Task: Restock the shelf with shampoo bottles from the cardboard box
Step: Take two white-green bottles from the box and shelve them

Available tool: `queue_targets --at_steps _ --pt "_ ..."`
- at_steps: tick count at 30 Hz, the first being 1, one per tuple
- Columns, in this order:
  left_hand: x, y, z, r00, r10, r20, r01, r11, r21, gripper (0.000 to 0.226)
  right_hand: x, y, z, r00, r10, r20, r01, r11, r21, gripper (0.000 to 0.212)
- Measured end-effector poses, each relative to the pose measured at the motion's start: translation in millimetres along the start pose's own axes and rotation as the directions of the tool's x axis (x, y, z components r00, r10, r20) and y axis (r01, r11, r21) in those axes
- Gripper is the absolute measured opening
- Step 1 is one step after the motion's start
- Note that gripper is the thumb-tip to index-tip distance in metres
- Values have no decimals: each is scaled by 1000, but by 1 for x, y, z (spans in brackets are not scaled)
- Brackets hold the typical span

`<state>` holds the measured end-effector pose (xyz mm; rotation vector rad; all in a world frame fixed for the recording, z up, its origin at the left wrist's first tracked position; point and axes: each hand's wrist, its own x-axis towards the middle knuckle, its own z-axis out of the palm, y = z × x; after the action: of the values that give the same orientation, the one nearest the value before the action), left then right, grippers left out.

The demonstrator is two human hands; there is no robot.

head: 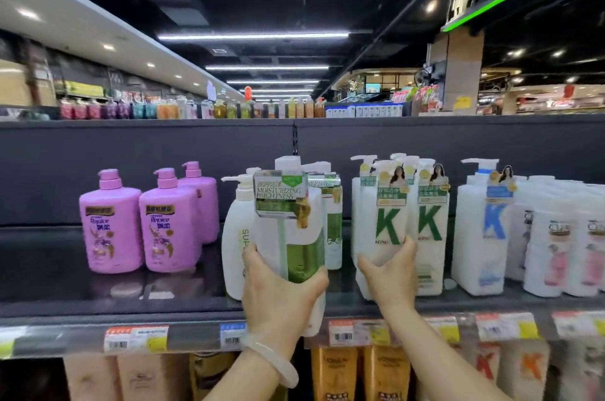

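While both arms reach up to the shelf (98, 312), the left hand (278, 296) grips a white shampoo bottle with a green label (291, 237), its fingers curled around the lower part. This bottle stands at the front edge of the shelf, just beside a white pump bottle (234, 237) on its left. A pale bangle (275, 361) sits on the left wrist. The right hand (391, 273) holds the lower part of a white bottle with a green K (383, 224), thumb on one side and fingers on the other. This bottle touches a second K bottle (432, 224) on its right. Further left stand three pink bottles (140, 224). Price tags (136, 338) hang along the shelf edge.
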<state>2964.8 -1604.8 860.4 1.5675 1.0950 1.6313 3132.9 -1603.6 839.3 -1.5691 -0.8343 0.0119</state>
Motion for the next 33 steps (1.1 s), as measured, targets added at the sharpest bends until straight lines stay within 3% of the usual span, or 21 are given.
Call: queue_targets --at_steps 10,16,33 --pt "0 -6 36 1000 -2 19 2 1000 -7 77 1 -1 -4 997 45 58 -34 982 -187 97" --pt "13 -12 57 1000 -3 29 3 1000 0 83 -8 9 -14 997 5 79 20 952 -306 72" --pt "28 -43 92 1000 -11 11 10 990 140 94 -7 13 -6 999 -21 28 29 938 -345 65"
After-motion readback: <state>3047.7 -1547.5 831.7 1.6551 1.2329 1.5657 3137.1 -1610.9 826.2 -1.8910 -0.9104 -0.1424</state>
